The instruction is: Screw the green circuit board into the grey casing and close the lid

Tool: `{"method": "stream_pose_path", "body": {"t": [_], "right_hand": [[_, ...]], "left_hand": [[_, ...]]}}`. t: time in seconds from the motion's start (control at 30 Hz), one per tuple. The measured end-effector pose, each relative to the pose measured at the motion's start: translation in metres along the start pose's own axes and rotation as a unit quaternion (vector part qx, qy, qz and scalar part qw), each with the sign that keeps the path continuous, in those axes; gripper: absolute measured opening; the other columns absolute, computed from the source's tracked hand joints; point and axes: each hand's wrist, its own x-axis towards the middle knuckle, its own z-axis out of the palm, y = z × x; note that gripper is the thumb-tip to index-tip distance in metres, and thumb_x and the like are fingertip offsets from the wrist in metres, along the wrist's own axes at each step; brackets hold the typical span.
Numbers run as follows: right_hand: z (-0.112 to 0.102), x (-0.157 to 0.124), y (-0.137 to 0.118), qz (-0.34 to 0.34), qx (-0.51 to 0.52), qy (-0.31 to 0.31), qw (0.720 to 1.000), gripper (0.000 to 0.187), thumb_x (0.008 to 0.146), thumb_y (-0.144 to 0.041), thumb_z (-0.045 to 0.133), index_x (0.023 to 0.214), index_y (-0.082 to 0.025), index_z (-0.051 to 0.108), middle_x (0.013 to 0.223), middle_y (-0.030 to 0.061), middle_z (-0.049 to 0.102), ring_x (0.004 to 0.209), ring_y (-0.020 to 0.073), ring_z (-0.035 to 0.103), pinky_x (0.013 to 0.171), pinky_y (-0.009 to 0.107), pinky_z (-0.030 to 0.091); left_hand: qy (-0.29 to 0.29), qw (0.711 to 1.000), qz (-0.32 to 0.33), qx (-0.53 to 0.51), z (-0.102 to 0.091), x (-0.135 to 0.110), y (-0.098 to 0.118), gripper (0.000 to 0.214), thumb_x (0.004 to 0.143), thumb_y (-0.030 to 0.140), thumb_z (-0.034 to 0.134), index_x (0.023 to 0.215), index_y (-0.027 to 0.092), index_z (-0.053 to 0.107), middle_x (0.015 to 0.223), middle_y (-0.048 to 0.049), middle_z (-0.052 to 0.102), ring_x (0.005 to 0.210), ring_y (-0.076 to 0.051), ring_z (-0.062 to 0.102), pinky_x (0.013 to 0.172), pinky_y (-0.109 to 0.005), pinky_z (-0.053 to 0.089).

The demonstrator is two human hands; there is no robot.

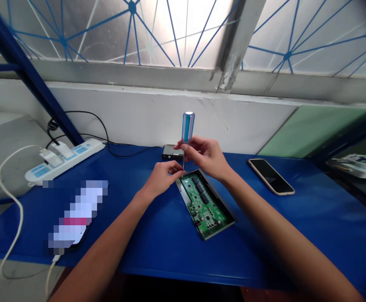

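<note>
Your right hand [206, 156] holds, and left hand [161, 176] pinches, a blue-handled screwdriver [188, 126], probably steadying it at a green circuit board's [207, 206] corner.

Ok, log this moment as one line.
right hand: holding screwdriver upright | left hand: near its tip | green circuit board: in open metal case, on blue table

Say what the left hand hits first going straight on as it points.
The left hand would likely meet the screwdriver shaft first, immediately ahead; one view leaves unclear whether they already touch.
</note>
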Motion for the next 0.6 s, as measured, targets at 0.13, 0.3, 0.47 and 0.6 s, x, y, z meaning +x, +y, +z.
{"method": "stream_pose_path", "body": {"t": [0.13, 0.3, 0.47, 0.6], "right_hand": [[0.0056, -0.0002, 0.0012, 0.001, -0.027, 0.078, 0.997, 0.030, 0.081, -0.044, 0.080, 0.091, -0.018, 0.068, 0.082, 0.0032, 0.069, 0.062, 0.0125, 0.056, 0.059, 0.030, 0.048], [0.0086, 0.0008, 0.0038, -0.001, -0.037, 0.120, 0.992, 0.033, 0.078, -0.043, 0.082, 0.076, -0.020, 0.059, 0.065, -0.0022, 0.060, 0.056, 0.0111, 0.054, 0.055, 0.029, 0.044], [0.0026, -0.0001, 0.0033, 0.002, -0.013, 0.041, 0.999, 0.030, 0.090, -0.046, 0.068, 0.097, -0.016, 0.069, 0.095, 0.0072, 0.075, 0.057, 0.0096, 0.055, 0.055, 0.029, 0.046], [0.0040, -0.0023, 0.0030, 0.001, 0.005, 0.020, 1.000, 0.032, 0.093, -0.046, 0.064, 0.106, -0.017, 0.069, 0.095, 0.0067, 0.075, 0.067, 0.0127, 0.060, 0.059, 0.029, 0.048]], "left_hand": [[0.002, 1.000, 0.006, 0.003, 0.0005, -0.0011, -0.0002, 0.009, 0.086, 0.025, 0.074, 0.081, 0.018, 0.072, 0.080, -0.0033, 0.077, 0.073, -0.018, 0.070, 0.072, -0.030, 0.056], [0.004, 1.000, 0.005, 0.008, 0.0009, -0.0014, -0.0012, 0.008, 0.086, 0.024, 0.075, 0.082, 0.018, 0.072, 0.079, -0.0036, 0.077, 0.072, -0.018, 0.070, 0.072, -0.031, 0.056], [0.002, 1.000, 0.024, -0.002, 0.0023, -0.0001, -0.0030, 0.008, 0.088, 0.023, 0.072, 0.094, 0.018, 0.074, 0.092, -0.0061, 0.079, 0.083, -0.021, 0.073, 0.076, -0.033, 0.057], [-0.020, 0.995, 0.045, -0.088, 0.0040, 0.0003, -0.0038, 0.022, 0.093, 0.023, 0.065, 0.111, 0.016, 0.074, 0.110, -0.0095, 0.078, 0.100, -0.023, 0.074, 0.091, -0.037, 0.057]]}}
